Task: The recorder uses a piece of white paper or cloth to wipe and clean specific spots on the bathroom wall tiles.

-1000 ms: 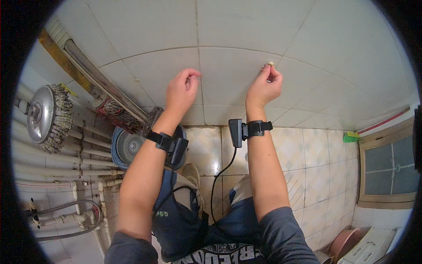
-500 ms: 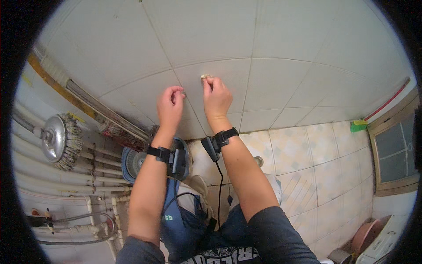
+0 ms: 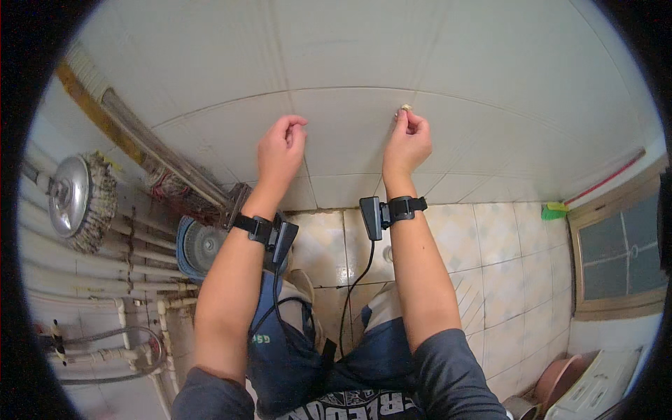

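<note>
My right hand (image 3: 407, 143) is raised in front of the white tiled wall (image 3: 343, 133), its thumb and fingers closed in a pinch. Out of its fingertips pokes a small pale yellowish-white piece (image 3: 406, 108), too small to name. To its left, my left hand (image 3: 281, 147) is held up with fingers curled toward the thumb; whether anything is inside I cannot make out. A gap separates the two hands. Each wrist wears a black strap with a small dark device, one on the left (image 3: 283, 243) and one on the right (image 3: 373, 218), with cables running down.
White pipes (image 3: 140, 286) and a round mop head with a metal disc (image 3: 70, 196) line the left wall. A blue-rimmed bucket (image 3: 187, 241) stands below. At right are a green broom head (image 3: 554, 210), a wood-framed window (image 3: 616, 245) and a reddish basin (image 3: 560, 378).
My right hand has moved right with the small pale piece, widening the gap between my hands. My left hand is slightly higher and further right. The view has shifted a little.
</note>
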A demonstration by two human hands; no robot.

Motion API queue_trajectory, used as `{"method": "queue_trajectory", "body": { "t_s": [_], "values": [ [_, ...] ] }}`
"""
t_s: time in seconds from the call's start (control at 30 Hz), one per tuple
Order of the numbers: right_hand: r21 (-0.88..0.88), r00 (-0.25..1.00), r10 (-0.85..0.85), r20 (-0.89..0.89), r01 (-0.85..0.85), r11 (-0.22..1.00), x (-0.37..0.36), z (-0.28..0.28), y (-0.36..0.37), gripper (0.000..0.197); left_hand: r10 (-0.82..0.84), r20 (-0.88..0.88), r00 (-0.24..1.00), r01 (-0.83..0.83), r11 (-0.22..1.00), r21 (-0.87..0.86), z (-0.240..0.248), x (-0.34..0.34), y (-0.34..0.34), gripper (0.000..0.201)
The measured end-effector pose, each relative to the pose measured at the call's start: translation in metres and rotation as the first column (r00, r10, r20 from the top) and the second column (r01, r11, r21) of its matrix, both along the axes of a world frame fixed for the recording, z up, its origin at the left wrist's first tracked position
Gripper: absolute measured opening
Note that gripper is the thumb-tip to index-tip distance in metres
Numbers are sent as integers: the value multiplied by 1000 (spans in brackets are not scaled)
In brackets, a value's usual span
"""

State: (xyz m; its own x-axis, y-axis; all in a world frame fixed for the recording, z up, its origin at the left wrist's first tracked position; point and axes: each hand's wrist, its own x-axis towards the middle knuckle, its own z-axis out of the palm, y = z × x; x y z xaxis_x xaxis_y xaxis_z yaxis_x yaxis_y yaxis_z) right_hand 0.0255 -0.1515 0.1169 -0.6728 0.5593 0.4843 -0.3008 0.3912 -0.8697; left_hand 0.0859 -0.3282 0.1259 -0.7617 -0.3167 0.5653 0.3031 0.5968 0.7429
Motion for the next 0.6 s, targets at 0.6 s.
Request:
{"method": "queue_trajectory", "body": {
  "t_s": [0.6],
  "values": [
    [378,942,333,-32,-297,877,26,-39,-94,14,54,31,998,-56,995,81,-7,5,-38,13]
  ]
}}
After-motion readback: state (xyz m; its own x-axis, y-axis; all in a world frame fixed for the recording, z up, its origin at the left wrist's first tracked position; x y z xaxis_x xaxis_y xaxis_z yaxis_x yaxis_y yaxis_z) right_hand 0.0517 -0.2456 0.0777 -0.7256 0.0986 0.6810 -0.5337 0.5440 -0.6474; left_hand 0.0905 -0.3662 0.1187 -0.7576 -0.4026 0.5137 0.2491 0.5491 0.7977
